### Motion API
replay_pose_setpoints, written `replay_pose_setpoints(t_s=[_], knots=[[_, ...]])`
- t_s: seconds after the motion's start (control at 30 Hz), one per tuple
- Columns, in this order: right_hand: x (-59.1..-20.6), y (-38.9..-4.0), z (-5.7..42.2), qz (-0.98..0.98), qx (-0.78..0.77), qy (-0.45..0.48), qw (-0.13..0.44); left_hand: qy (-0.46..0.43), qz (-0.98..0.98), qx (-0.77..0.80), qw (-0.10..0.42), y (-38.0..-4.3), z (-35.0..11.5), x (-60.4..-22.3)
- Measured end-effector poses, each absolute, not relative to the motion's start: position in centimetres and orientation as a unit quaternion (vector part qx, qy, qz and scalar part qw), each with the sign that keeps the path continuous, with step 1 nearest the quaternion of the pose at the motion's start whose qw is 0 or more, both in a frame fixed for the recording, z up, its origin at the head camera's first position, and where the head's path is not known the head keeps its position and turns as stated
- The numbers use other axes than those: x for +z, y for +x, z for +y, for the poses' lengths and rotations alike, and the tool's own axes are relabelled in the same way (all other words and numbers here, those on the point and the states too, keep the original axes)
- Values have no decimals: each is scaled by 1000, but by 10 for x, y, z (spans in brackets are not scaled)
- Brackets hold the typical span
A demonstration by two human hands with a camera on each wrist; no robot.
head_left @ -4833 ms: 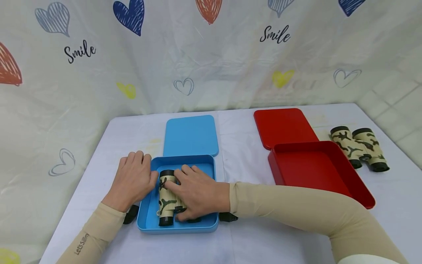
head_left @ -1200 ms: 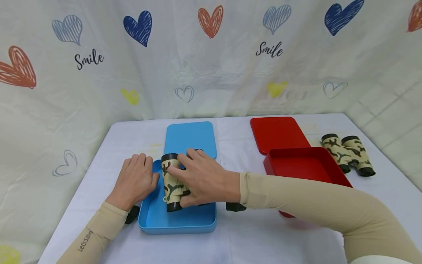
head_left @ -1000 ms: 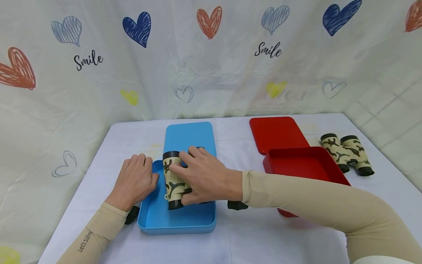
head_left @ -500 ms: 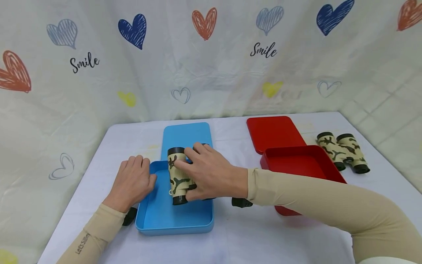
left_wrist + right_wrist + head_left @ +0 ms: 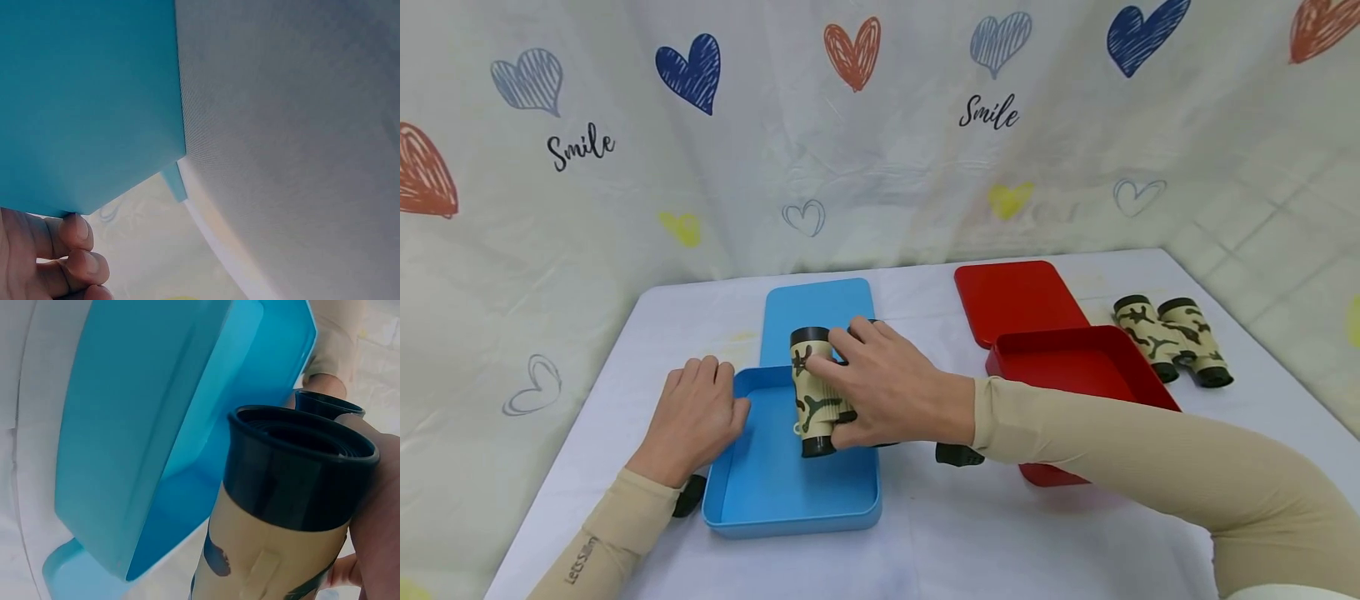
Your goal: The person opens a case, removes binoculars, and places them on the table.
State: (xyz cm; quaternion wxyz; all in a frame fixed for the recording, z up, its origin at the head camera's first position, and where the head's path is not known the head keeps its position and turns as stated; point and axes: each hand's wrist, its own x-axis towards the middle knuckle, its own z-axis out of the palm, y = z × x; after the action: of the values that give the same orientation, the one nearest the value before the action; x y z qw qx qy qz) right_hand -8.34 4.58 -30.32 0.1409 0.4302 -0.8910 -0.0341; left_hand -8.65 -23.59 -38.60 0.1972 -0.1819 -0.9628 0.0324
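In the head view my right hand [image 5: 898,387] grips a pair of tan camouflage binoculars [image 5: 814,400], held above the blue box [image 5: 790,500]. The hand covers much of their right barrel. One black-rimmed barrel [image 5: 281,544] fills the front of the right wrist view, outside the box wall. My left hand [image 5: 696,412] holds the box's left rim near its far corner. Curled fingertips [image 5: 78,231] meet the edge of the blue wall in the left wrist view; the thumb is out of sight there.
Behind the blue box lies its flat blue lid [image 5: 816,308]. An open red box [image 5: 1060,358] stands on the right, with a red lid [image 5: 1018,300] behind it. Other camouflage binoculars [image 5: 1176,337] lie beside the red box. White cloth covers the table [image 5: 925,533].
The binoculars lay inside the blue box at first; my right hand has lifted them up and shifted them a little rightward. My left hand stays at the box's rim.
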Motion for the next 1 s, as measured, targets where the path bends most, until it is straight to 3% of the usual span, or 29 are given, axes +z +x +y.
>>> replay_pose_setpoints(t_s=[1.0], knots=[[-310, -91, 81, -898, -25, 410, 156, -208, -952, 18, 224, -88, -237, -387]])
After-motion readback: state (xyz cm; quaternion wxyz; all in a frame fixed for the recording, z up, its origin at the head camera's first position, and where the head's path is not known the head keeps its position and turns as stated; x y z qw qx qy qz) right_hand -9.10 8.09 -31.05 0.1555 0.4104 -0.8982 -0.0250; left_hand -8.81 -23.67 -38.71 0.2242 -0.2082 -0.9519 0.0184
